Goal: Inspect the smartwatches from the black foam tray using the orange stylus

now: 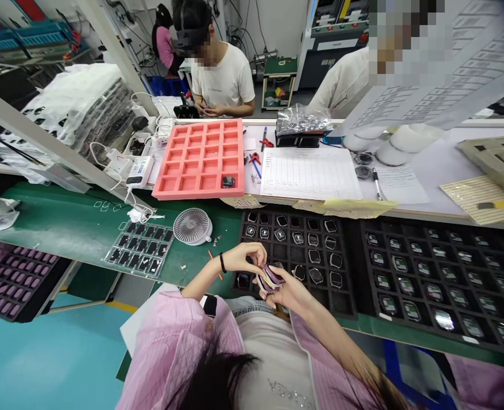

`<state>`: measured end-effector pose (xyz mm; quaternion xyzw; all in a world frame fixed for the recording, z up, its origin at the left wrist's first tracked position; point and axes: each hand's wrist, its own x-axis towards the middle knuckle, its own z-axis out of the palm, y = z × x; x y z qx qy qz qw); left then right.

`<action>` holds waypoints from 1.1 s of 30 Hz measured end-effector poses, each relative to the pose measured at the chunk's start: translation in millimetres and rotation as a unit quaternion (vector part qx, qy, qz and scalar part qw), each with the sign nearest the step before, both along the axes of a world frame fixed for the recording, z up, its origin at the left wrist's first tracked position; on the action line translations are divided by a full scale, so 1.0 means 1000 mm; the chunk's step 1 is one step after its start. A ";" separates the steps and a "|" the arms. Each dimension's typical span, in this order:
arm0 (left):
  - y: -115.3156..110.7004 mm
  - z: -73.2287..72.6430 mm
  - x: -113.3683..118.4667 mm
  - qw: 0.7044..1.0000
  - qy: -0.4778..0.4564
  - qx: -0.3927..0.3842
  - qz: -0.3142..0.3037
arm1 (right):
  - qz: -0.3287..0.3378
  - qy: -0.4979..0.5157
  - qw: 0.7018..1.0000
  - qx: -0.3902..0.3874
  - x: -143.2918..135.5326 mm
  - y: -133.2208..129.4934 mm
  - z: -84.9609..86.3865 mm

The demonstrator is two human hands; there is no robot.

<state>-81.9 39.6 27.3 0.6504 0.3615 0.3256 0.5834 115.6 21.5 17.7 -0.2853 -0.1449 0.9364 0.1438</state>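
Both hands meet in front of my body over the near edge of a black foam tray [273, 251]. A small watch case [271, 277] with purple sides and a pale, yellowish inside is between them; its finer parts are too small to make out. My left hand [244, 259] pinches it from above with thumb and fingertips. From the right and below, my right hand [289, 290] grips it, fingers curled round its edge. Square watch cases [314, 256] sit in many of the tray's pockets beside the hands.
Another black tray [437, 336] of watches lies at right. To the left are a small fan [192, 226], a clear tray [138, 247] of black pieces and an orange stick [214, 263]. A pink tray [198, 156] and paper sheet [310, 173] lie on the shelf. A co-worker [221, 74] sits opposite.
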 end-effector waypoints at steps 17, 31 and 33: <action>-0.007 0.009 -0.005 0.997 0.044 -0.056 -0.028 | 0.040 0.003 0.999 0.029 -0.002 0.001 0.007; -0.015 0.003 0.004 0.996 0.064 -0.049 -0.033 | 0.063 0.011 0.997 0.031 -0.003 -0.005 0.006; -0.019 -0.007 0.005 0.995 0.071 -0.053 -0.037 | 0.059 0.007 0.998 0.019 -0.002 -0.011 0.000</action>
